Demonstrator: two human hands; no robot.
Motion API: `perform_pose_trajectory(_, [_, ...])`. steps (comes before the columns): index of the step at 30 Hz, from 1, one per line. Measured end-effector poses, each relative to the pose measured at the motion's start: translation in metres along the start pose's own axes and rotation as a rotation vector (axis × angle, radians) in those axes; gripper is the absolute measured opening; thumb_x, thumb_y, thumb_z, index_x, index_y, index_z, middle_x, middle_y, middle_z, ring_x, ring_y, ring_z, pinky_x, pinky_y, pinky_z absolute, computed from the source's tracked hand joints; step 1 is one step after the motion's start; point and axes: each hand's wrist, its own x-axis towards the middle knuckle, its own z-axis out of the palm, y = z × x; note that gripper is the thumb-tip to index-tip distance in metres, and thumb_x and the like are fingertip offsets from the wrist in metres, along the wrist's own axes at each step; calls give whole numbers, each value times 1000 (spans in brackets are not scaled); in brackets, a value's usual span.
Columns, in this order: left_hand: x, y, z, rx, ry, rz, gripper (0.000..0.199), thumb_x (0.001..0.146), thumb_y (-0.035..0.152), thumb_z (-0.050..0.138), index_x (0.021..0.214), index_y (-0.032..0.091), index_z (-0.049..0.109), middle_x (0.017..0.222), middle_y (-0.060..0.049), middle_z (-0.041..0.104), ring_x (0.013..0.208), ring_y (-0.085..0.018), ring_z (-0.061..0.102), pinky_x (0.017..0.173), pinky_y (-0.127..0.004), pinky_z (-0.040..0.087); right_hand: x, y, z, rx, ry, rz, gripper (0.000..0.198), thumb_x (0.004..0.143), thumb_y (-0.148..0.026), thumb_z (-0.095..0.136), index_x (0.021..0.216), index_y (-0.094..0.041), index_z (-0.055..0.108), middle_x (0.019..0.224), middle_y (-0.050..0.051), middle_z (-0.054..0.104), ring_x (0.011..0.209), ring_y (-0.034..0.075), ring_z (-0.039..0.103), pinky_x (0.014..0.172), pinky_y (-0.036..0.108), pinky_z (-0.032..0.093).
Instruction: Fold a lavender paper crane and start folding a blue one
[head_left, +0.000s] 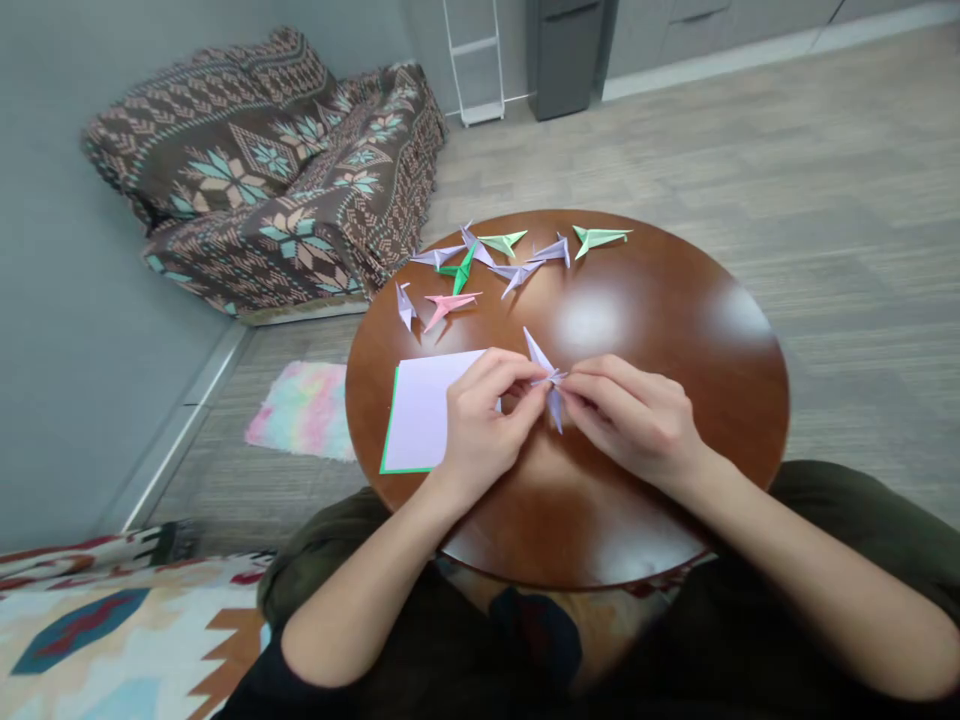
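A lavender origami crane (539, 350) is pinched between my two hands above the middle of the round table. One pointed wing reaches up and away, while the other points down toward me. My left hand (491, 410) closes its fingertips on the crane's left side. From the right, my right hand (637, 412) pinches the opposite end, its fingers bent together. Fingertips cover parts of the crane's middle. Partly under my left hand lies a stack of lavender paper (420, 410), with a green sheet's edge showing beneath it.
Several folded cranes lie at the table's far side, among them a pink crane (450, 306), a dark green crane (459, 270) and a light green crane (598, 239). Beyond the round brown table (720, 400) stand a covered sofa (300, 190) and a fluffy pastel mat (304, 410).
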Motion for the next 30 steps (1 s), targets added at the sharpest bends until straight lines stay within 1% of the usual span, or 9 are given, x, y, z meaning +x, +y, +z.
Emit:
perform_pose_trajectory(2, [1, -1, -1, 21, 50, 15, 6, 91, 15, 75, 94, 19, 79, 90, -3, 71, 81, -13, 67, 70, -23, 56, 2, -3, -1, 142, 35, 143, 12, 99, -14, 63, 98, -24, 70, 93, 6, 79, 77, 17, 73, 65, 29, 56])
perform_pose_trajectory(4, [2, -3, -2, -5, 80, -5, 9, 90, 15, 77, 96, 21, 81, 94, -4, 71, 84, -13, 68, 73, -24, 57, 4, -6, -2, 322, 75, 389, 9, 100, -19, 65, 93, -24, 69, 83, 3, 76, 66, 16, 70, 60, 30, 55])
perform_pose_trajectory(6, [1, -3, -1, -100, 89, -65, 10, 89, 16, 79, 97, 22, 82, 100, -5, 71, 88, -14, 70, 74, -25, 59, 6, -7, -1, 493, 88, 633, 9, 99, -25, 67, 90, -23, 67, 71, 0, 68, 56, 15, 63, 53, 29, 52])
perform_pose_trajectory(8, [1, -3, 0, -196, 87, -125, 9, 88, 18, 80, 96, 21, 82, 103, -7, 72, 92, -16, 72, 77, -26, 60, 6, -6, 1, 612, 62, 765, 9, 98, -29, 69, 92, -22, 66, 73, 0, 67, 58, 15, 62, 52, 28, 51])
perform_pose_trajectory(12, [2, -4, 2, -334, 78, -206, 6, 84, 23, 83, 87, 19, 80, 98, -6, 75, 94, -17, 73, 86, -30, 61, 5, -1, 5, 736, 18, 795, 11, 95, -30, 70, 100, -21, 66, 95, 4, 73, 81, 18, 69, 67, 30, 55])
perform_pose_trajectory(16, [1, -10, 6, -503, 83, -428, 19, 77, 26, 89, 85, 18, 74, 90, -3, 75, 88, -15, 73, 86, -29, 61, 4, 1, 6, 746, 55, 774, 11, 92, -27, 73, 99, -21, 68, 100, 4, 71, 85, 18, 69, 75, 33, 56])
perform_pose_trajectory(22, [1, -16, 6, -690, 68, -624, 29, 70, 24, 93, 88, 18, 71, 87, 0, 74, 84, -13, 72, 83, -25, 58, 6, -3, 6, 795, -7, 798, 8, 94, -26, 71, 89, -20, 69, 74, 0, 71, 66, 15, 67, 64, 29, 55])
perform_pose_trajectory(27, [5, -12, 5, -808, 12, -724, 28, 70, 21, 90, 93, 19, 74, 86, 0, 75, 81, -13, 72, 85, -28, 58, 6, -6, 9, 857, 16, 844, 18, 87, -31, 82, 90, -20, 67, 76, 2, 75, 68, 17, 72, 63, 30, 60])
perform_pose_trajectory(30, [5, -12, 7, -759, 10, -728, 29, 69, 23, 91, 93, 18, 75, 87, -2, 77, 82, -15, 73, 85, -30, 59, 5, -6, 11, 867, 33, 855, 23, 84, -32, 84, 89, -21, 64, 79, 2, 76, 68, 17, 74, 65, 31, 63])
